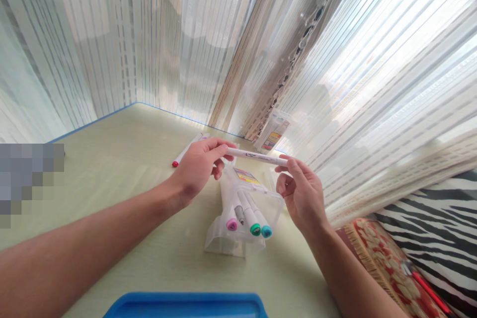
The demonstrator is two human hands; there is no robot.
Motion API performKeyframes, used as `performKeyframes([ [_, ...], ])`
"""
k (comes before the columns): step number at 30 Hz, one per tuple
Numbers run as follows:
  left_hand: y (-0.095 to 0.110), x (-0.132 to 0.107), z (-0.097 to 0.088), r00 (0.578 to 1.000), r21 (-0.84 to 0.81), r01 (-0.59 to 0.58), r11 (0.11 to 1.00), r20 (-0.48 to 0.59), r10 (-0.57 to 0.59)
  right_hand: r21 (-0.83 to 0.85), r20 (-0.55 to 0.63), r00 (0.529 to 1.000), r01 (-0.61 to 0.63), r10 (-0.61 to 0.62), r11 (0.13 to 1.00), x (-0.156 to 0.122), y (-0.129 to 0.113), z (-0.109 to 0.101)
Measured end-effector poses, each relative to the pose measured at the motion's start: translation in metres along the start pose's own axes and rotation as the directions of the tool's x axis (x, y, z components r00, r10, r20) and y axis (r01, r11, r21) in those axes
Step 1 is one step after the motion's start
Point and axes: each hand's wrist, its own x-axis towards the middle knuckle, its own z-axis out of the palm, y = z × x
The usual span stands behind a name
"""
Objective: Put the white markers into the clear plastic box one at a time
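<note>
Held level between both hands is a white marker (pixel 257 155) with small dark print on its barrel. My left hand (pixel 199 161) pinches its left end, and my right hand (pixel 301 189) grips the right end between thumb and fingers. Below it, a clear plastic case (pixel 274 203) lies on the table with several white markers inside. Their pink (pixel 231 224), green (pixel 255 229) and blue (pixel 266 231) ends face me, beside a grey-tipped one (pixel 239 214). Behind my left hand lie loose markers, one with a red end (pixel 175 164).
A second clear case (pixel 275 131) with a yellow label stands at the table's back edge by the striped curtain (pixel 194 35). A blue tray (pixel 186 300) sits at the near edge of the pale green table (pixel 122 159). Zebra-striped fabric (pixel 436 223) is at right.
</note>
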Motion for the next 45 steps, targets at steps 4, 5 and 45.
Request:
performKeyframes([
  [4,0.0001,-0.0001,0.0000,1.000,-0.006,0.001,1.000,-0.009,-0.001,0.004,0.004,1.000,0.001,-0.001,1.000,0.0010,0.0013,-0.0005],
  [5,0.0003,-0.0003,0.0002,1.000,-0.012,0.004,1.000,-0.016,-0.004,0.004,0.001,1.000,0.001,-0.001,1.000,0.0012,0.0015,-0.0004],
  [45,0.0084,-0.0076,0.0025,0.990,-0.029,-0.141,0.990,0.005,0.141,0.052,-0.033,0.999,-0.037,0.039,0.998,0.0020,0.0028,-0.0017],
])
